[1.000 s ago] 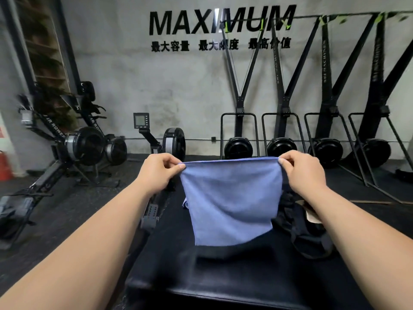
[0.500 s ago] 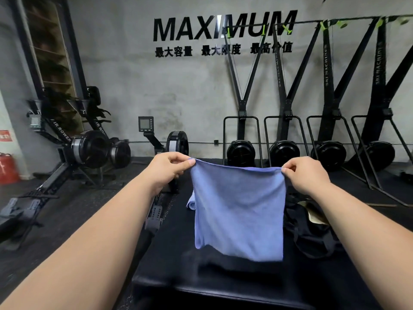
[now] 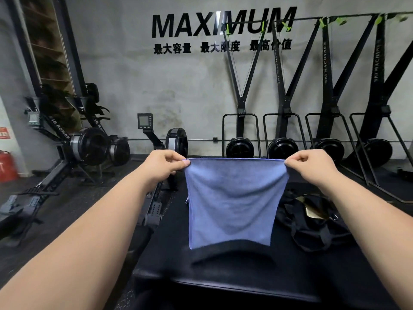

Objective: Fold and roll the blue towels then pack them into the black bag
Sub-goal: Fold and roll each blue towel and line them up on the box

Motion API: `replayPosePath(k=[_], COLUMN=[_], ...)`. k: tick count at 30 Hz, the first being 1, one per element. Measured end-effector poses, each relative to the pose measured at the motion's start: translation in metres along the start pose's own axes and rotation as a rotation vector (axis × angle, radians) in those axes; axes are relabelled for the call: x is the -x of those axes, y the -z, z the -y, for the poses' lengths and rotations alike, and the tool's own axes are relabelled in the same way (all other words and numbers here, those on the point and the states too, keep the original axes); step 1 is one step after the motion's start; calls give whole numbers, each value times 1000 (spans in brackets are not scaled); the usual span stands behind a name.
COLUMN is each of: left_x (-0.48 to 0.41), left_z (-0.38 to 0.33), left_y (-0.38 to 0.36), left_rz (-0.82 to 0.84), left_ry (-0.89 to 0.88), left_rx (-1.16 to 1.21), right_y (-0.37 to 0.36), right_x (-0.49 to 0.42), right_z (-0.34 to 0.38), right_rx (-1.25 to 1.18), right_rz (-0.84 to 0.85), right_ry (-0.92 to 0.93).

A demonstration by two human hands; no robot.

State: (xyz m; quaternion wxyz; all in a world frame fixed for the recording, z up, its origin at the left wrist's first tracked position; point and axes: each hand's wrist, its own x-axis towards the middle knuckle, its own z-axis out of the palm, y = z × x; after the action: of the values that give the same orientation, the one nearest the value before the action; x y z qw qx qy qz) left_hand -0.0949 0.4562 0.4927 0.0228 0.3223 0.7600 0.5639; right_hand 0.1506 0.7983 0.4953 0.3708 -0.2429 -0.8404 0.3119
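One blue towel (image 3: 234,202) hangs stretched between two hands: the left hand (image 3: 166,165) pinches its top left corner and the right hand (image 3: 310,165) pinches the top right. It hangs over a black padded bench (image 3: 245,274), just left of the one black bag (image 3: 312,227) lying there. Four ski machines (image 3: 282,130) line the wall

Part of black bag (image 3: 312,227) behind blue towel (image 3: 234,202); red canister (image 3: 7,166) half off-frame.
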Motion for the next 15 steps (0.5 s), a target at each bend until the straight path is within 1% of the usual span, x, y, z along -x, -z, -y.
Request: replayPosePath(k=[2, 6, 9, 11, 13, 15], left_x=[2, 4, 7, 5, 3, 4], left_z=[1, 2, 2, 7, 19, 39], left_y=[8, 24, 28, 21, 11, -1], left_rz=[129, 362, 479, 446, 351, 290], left_ry=[63, 77, 50, 89, 163, 226], left_rx=[111, 363, 433, 420, 290, 49], right_y=[7, 20, 24, 20, 10, -6], right_x=[0, -2, 0, 1, 2, 5], right_z=[-3, -10, -8, -12, -23, -41], right_rx=[-181, -580, -673, -627, -399, -125], right_rz=[56, 214, 281, 259, 210, 218], right_ry=[-10, -23, -52, -82, -110, -112])
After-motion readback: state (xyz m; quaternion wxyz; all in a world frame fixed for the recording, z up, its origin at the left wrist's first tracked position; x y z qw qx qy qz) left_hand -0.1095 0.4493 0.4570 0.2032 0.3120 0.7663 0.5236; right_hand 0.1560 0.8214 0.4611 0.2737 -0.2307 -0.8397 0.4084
